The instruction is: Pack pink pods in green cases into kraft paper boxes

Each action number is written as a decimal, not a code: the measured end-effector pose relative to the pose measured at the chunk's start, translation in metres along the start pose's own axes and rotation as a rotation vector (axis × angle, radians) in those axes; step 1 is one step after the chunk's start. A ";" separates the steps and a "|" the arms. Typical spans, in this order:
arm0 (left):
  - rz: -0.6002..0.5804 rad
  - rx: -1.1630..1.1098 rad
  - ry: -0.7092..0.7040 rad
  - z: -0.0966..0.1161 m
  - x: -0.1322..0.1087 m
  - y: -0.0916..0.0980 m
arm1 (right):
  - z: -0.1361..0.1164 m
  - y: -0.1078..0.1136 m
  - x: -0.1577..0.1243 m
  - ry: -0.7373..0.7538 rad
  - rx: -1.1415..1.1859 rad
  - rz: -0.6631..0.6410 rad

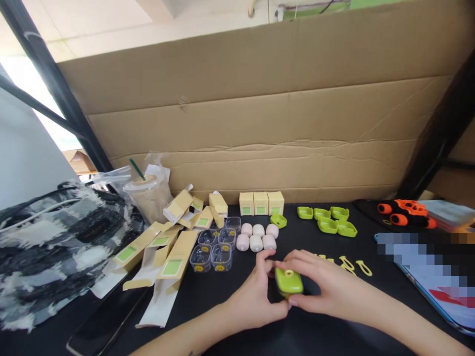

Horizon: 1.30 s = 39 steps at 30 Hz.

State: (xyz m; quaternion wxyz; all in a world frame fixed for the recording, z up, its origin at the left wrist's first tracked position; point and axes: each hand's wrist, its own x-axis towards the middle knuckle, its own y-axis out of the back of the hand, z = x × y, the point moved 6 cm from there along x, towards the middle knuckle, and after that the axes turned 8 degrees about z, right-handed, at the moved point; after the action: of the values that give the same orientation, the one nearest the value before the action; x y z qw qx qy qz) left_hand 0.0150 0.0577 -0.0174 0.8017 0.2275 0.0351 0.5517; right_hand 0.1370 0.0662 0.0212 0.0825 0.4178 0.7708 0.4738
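Observation:
Both my hands meet over the black table at the lower middle of the head view. My left hand (256, 296) and my right hand (319, 289) are closed round a small lime-green case (288, 282) with a yellow loop on its top. Just behind my fingers lie several pale pink rounded pieces (257, 236). To the right of my right hand lie several yellow loops (347, 264). Several open lime-green case halves (328, 220) sit further back.
Three small cream boxes (261, 202) stand against the cardboard wall (282, 123). Flat cream cartons (163, 252) and clear plastic cups (213, 249) lie to the left, by an iced drink (148, 195) and a patterned bag (52, 242). An orange-and-black tool (404, 213) rests at the right.

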 end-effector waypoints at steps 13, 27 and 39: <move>0.438 1.094 0.198 0.064 0.071 0.142 | 0.020 0.015 0.006 -0.003 -0.351 0.172; 0.568 1.045 0.542 0.016 0.116 0.184 | 0.014 0.019 0.006 0.001 -0.373 0.201; 0.656 0.241 -0.008 0.068 0.038 0.133 | 0.014 0.032 0.006 -0.002 -0.258 0.280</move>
State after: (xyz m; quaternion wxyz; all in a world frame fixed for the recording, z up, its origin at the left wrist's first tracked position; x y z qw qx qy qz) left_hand -0.0651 0.1086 0.1048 0.5493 0.3220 0.0220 0.7708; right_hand 0.1590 0.0866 0.0411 0.0693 0.5073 0.6381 0.5751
